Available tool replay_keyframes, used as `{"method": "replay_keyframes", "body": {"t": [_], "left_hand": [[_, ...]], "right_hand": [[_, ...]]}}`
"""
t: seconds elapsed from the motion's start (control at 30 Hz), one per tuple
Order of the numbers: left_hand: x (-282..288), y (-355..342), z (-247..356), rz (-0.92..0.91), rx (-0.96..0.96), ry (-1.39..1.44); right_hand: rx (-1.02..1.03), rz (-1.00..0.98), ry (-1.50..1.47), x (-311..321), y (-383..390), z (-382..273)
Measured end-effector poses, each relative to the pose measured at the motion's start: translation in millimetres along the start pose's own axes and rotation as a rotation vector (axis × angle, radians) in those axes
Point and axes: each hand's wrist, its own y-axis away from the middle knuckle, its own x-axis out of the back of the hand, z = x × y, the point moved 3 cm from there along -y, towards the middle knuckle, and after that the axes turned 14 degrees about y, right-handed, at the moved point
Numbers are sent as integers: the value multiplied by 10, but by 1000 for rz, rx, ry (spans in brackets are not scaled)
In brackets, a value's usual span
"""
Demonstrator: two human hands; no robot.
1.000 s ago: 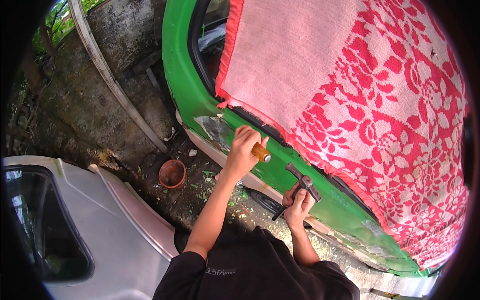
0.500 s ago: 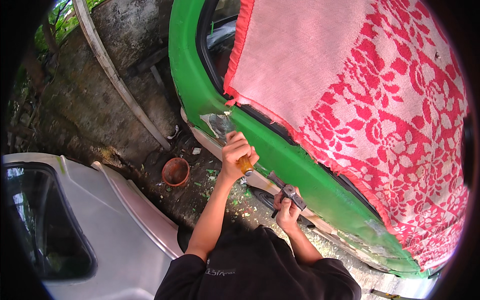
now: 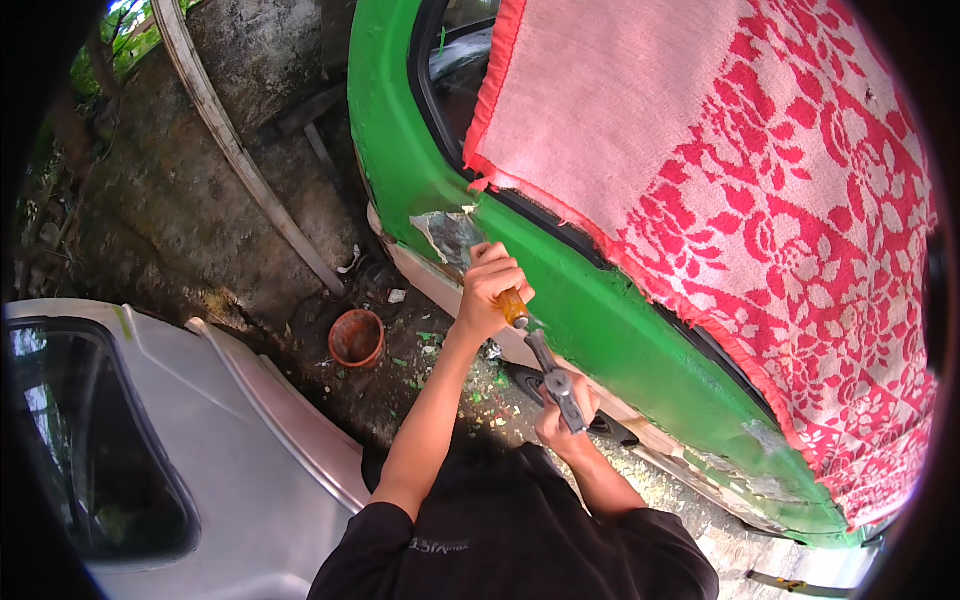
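My left hand (image 3: 494,290) is wrapped round a chisel-like tool with an amber handle (image 3: 513,308) and a metal end cap. Its working end is hidden beyond my fist, close to a patch of peeled paint (image 3: 447,236) on the green car body (image 3: 560,315). In my right hand (image 3: 570,412) is a hammer (image 3: 560,386) with a long dark metal head. One end of that head is right by the tool's end cap; whether they touch I cannot tell. Most of the hammer's handle is hidden by my hand.
A red and pink floral cloth (image 3: 760,200) drapes over the green car's window. On the left stands a silver car (image 3: 240,470). A terracotta pot (image 3: 357,338) and scattered paint chips (image 3: 490,400) lie on the ground between them. A long pale strip (image 3: 240,160) leans on the wall.
The hammer has swung up and forward, so its head is now by the amber handle's end cap. The whole scene has shifted slightly in the picture. Both hands keep their holds.
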Motion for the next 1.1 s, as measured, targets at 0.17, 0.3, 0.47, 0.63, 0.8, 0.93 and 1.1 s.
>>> {"method": "replay_keyframes", "body": {"t": [0.17,0.3,0.47,0.63,0.8,0.93,1.1], "left_hand": [[-6,-17,14,-7,-21,27],[-25,10,9,-42,-17,15],[-25,-103,144,-64,-24,34],[-102,-187,176,-52,-11,45],[-73,-134,146,-12,8,40],[-23,-189,161,-42,15,46],[48,-264,149,-130,65,73]], "right_hand": [[-5,75,24,-30,155,102],[-129,-24,-52,-31,112,90],[-184,8,-120,6,81,-25],[-233,0,-176,19,145,-47],[-278,-8,-240,77,240,8],[-288,-7,-269,81,248,23],[-270,-77,-194,140,25,-126]]}}
